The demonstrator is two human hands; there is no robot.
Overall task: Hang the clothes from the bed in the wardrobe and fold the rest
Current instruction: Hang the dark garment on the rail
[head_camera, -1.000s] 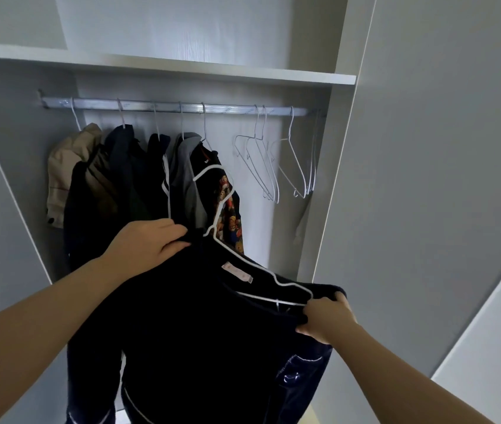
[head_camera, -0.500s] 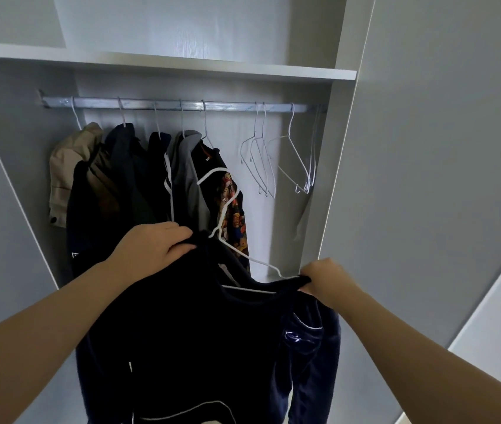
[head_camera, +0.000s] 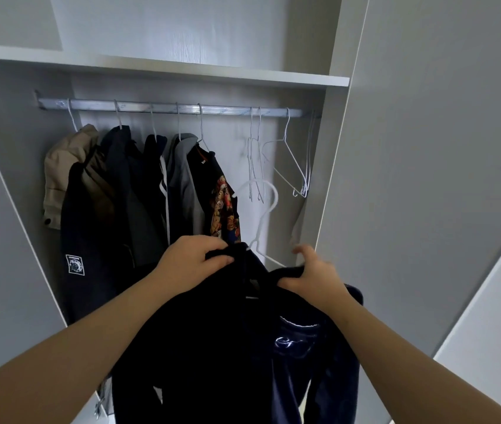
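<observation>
Dark navy garment (head_camera: pixel 212 347) hangs on a white wire hanger (head_camera: pixel 275 194) below the grey wardrobe's metal rail (head_camera: pixel 166 107); my left hand's (head_camera: pixel 188 261) curled fingers grip its collar, and my right hand (head_camera: pixel 313 280) pinches its shoulder.

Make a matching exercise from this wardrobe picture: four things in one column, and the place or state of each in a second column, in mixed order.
Things:
1. beige jacket
2. dark blue garment
3. empty wire hangers
4. white hanger

Places or states:
a. bare, at the right end of the rail
b. gripped by the left hand and the right hand
c. hook free, below the rail
d. hanging at the left end of the rail

Pairs: 1-d, 2-b, 3-a, 4-c.
</observation>
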